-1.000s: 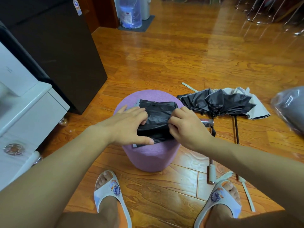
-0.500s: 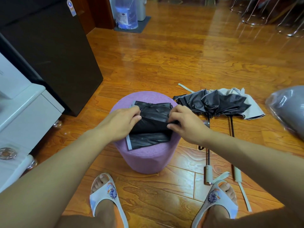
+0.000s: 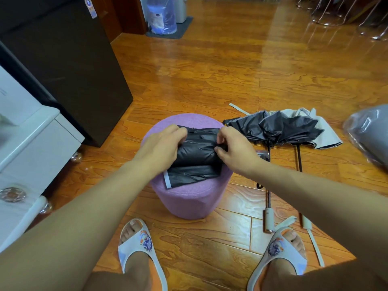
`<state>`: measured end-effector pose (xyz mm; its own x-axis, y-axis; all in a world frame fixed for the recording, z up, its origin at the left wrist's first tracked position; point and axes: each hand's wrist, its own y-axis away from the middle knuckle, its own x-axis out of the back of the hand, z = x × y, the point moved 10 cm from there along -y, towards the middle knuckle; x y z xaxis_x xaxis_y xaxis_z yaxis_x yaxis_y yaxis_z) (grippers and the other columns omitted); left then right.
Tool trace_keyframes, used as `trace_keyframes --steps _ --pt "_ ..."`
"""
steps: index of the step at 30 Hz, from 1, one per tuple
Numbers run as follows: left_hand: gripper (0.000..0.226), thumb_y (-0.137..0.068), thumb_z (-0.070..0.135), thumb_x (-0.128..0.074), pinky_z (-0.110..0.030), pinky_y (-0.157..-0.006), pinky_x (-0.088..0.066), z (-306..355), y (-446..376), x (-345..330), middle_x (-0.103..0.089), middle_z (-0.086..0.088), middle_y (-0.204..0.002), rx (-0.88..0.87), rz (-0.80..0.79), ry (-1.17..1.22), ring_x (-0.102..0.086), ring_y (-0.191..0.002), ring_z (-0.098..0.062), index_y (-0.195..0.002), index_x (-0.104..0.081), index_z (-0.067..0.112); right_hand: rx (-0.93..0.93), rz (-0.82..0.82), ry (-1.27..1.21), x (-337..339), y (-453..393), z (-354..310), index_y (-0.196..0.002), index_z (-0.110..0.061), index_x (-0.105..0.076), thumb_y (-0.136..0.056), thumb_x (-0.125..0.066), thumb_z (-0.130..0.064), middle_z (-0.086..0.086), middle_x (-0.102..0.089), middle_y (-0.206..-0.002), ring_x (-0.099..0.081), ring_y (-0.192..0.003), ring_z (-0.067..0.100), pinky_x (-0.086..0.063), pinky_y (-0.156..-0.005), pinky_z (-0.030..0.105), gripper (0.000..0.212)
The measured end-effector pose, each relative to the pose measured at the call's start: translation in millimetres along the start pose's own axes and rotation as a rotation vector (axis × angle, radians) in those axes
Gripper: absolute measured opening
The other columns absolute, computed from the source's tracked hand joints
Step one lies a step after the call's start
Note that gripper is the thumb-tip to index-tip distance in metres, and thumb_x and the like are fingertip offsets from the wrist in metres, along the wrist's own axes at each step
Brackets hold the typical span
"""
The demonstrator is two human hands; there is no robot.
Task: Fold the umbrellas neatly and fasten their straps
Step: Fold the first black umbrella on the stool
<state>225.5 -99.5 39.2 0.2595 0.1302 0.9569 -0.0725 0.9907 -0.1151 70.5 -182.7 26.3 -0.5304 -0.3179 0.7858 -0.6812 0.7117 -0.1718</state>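
Note:
A black umbrella [image 3: 195, 162], its canopy partly rolled, lies across the top of a round purple stool [image 3: 189, 202]. My left hand [image 3: 161, 145] grips its left end with curled fingers. My right hand [image 3: 235, 148] pinches the fabric at the right end. A pale strap [image 3: 166, 180] sticks out at the umbrella's lower left. Two unfolded umbrellas [image 3: 279, 129], black inside and beige outside, lie on the wooden floor to the right, with their shafts and pale handles [image 3: 268, 220] pointing toward me.
A dark cabinet [image 3: 69, 66] and a white unit [image 3: 31, 143] stand on the left. A grey plastic-wrapped bundle [image 3: 369, 133] lies at the far right. My feet in white slippers [image 3: 138, 246] rest on the floor in front of the stool.
My left hand has lifted off the flat canopy, moved up and closed round the left end. The fabric has been rolled tighter between both hands. The view has shifted slightly.

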Motion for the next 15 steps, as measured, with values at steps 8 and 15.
trace_keyframes --steps 8,15 --pt "0.023 -0.087 0.022 -0.044 -0.039 -0.089 -0.043 -4 3 6 -0.066 0.009 -0.102 -0.077 -0.113 -0.095 -0.058 -0.104 -0.022 -0.097 -0.063 0.028 0.517 -0.154 0.458 -20 45 -38 -0.101 -0.013 -0.060 -0.081 -0.070 -0.037 0.017 -0.044 -0.145 -0.040 -0.132 0.040 -0.035 -0.110 0.049 0.032" --pt "0.033 -0.092 0.051 -0.059 -0.037 -0.093 -0.034 9 16 -2 -0.061 0.004 -0.111 -0.126 -0.099 -0.191 -0.053 -0.111 -0.023 -0.111 -0.053 0.024 0.521 -0.090 0.406 -24 46 -43 -0.095 -0.009 -0.063 -0.092 -0.066 -0.029 0.018 -0.050 -0.141 -0.046 -0.127 0.039 -0.039 -0.106 0.051 0.020"
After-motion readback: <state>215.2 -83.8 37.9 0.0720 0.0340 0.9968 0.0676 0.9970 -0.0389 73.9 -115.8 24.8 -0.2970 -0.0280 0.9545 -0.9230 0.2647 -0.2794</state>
